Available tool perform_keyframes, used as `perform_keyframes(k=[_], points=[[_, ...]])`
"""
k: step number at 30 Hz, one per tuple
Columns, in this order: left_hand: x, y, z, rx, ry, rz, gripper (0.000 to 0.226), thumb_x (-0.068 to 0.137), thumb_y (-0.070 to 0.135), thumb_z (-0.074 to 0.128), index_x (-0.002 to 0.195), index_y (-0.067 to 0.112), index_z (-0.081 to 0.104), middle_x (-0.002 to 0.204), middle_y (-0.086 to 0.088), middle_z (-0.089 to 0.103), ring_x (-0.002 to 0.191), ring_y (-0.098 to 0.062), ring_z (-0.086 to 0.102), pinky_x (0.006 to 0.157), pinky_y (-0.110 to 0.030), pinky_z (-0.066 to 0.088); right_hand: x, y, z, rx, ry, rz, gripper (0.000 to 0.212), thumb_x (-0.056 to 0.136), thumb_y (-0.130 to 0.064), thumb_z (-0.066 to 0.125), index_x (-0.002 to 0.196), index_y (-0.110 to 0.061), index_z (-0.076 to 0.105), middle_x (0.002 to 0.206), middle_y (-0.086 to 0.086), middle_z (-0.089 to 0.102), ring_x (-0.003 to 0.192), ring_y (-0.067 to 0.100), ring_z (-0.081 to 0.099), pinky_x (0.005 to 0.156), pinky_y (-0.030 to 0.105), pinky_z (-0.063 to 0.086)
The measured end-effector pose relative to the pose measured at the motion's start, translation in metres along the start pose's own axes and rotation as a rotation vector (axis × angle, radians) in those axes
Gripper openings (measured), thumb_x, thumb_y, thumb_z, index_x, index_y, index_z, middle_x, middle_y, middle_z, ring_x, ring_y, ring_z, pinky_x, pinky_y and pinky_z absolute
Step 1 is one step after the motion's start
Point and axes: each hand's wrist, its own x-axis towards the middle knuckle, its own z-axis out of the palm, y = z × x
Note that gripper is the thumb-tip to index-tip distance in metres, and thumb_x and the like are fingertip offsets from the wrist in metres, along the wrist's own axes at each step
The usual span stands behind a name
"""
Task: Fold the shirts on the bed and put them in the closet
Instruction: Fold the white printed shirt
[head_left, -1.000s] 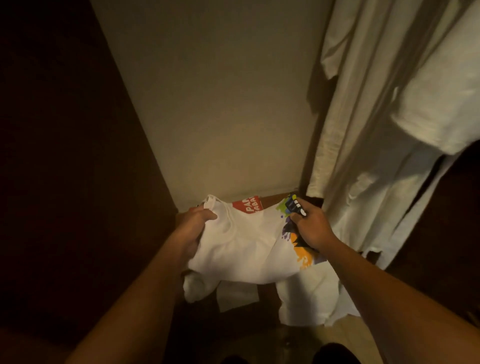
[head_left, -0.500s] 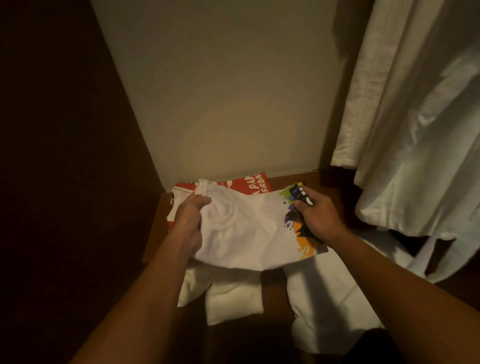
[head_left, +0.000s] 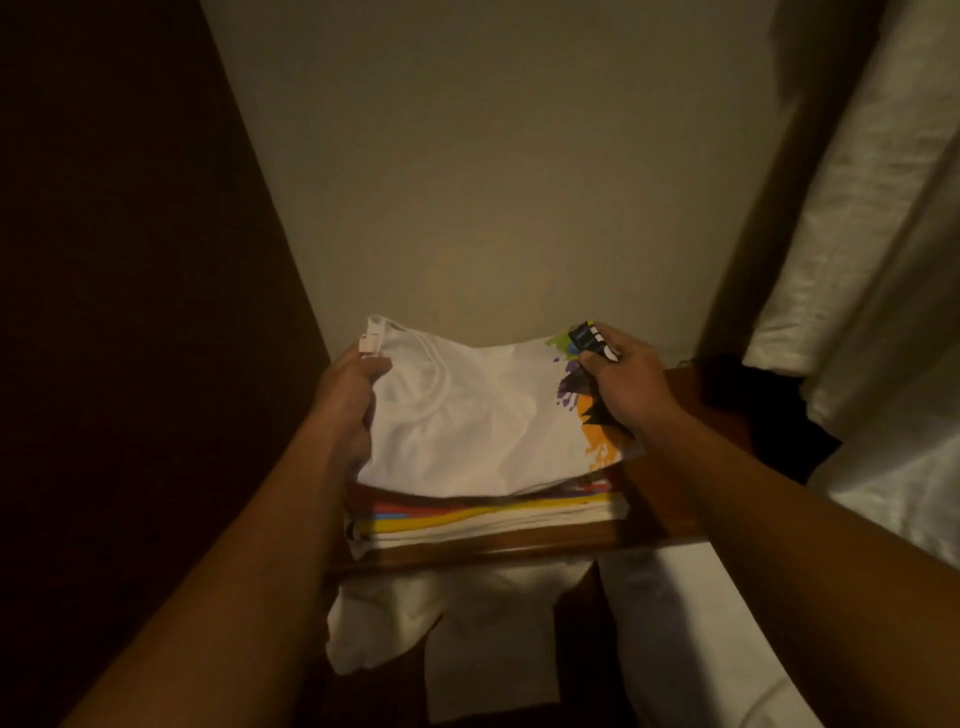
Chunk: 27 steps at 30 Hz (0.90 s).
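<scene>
Both hands (head_left: 631, 382) have carried the folded shirt (head_left: 478, 415) up onto the shelf's stack of shirts (head_left: 483, 514).

The fingers of the left hand (head_left: 349, 400) are hidden under the edge of the folded white shirt (head_left: 467, 421), so only the thumb and the back of the hand are seen. Part of the shirt's colored print is covered by the right hand (head_left: 631, 387). The stack of folded shirts (head_left: 483, 519) is shown only by its front edges; how many lie there cannot be told. At 3 o'clock the hanging white cloth (head_left: 872, 249) is blurred and cut off by the edge. At 9 o'clock the closet's side panel (head_left: 130, 312) is lost in darkness. Both forearms are cut off at the bottom edge.
</scene>
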Motion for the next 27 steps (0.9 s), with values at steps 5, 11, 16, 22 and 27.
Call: perform_keyframes(k=[5, 11, 16, 22, 27], points=[[0.042, -0.013, -0.016, 0.081, 0.094, 0.048, 0.040, 0.096, 0.008, 0.058, 0.130, 0.026, 0.066, 0.113, -0.006, 0.071, 0.101, -0.027, 0.068, 0.090, -0.041, 0.057, 0.026, 0.002, 0.026, -0.040, 0.033, 0.027, 0.037, 0.100, -0.014, 0.059, 0.137, -0.009, 0.061, 0.126, 0.010, 0.068, 0.111, 0.028, 0.067, 0.102, 0.042, 0.052], [0.060, -0.073, -0.040, 0.485, 0.069, -0.085, 0.050, 0.081, 0.011, 0.077, 0.127, 0.020, 0.060, 0.115, -0.010, 0.067, 0.100, -0.031, 0.066, 0.073, -0.032, 0.053, 0.016, 0.064, 0.029, -0.330, -0.079, 0.219, 0.027, 0.098, -0.030, 0.059, 0.111, -0.008, 0.067, 0.110, 0.016, 0.070, 0.097, 0.032, 0.066, 0.081, 0.036, 0.052], [0.065, -0.075, -0.046, 0.534, 0.099, 0.002, 0.062, 0.081, -0.007, 0.073, 0.138, 0.013, 0.057, 0.124, -0.007, 0.060, 0.107, -0.027, 0.058, 0.082, -0.032, 0.047, 0.014, 0.069, 0.032, -0.299, -0.057, 0.243, 0.008, 0.102, -0.016, 0.054, 0.107, -0.012, 0.058, 0.108, 0.008, 0.065, 0.096, 0.026, 0.063, 0.086, 0.039, 0.054], [0.058, -0.070, -0.062, 0.386, 0.200, -0.062, 0.063, 0.080, -0.011, 0.072, 0.138, 0.010, 0.058, 0.133, -0.011, 0.060, 0.109, -0.031, 0.059, 0.089, -0.039, 0.052, 0.027, 0.076, 0.028, -0.402, -0.026, 0.154, 0.018, 0.100, -0.012, 0.051, 0.116, -0.010, 0.061, 0.114, 0.010, 0.065, 0.103, 0.032, 0.063, 0.085, 0.043, 0.053], [0.049, -0.090, -0.069, 0.795, 0.199, -0.058, 0.062, 0.080, 0.006, 0.081, 0.137, 0.008, 0.056, 0.141, -0.019, 0.054, 0.120, -0.040, 0.057, 0.099, -0.041, 0.050, 0.003, 0.080, 0.016, -0.686, -0.092, 0.221, 0.026, 0.099, -0.025, 0.057, 0.119, -0.008, 0.055, 0.121, 0.017, 0.062, 0.110, 0.038, 0.059, 0.077, 0.035, 0.042]])
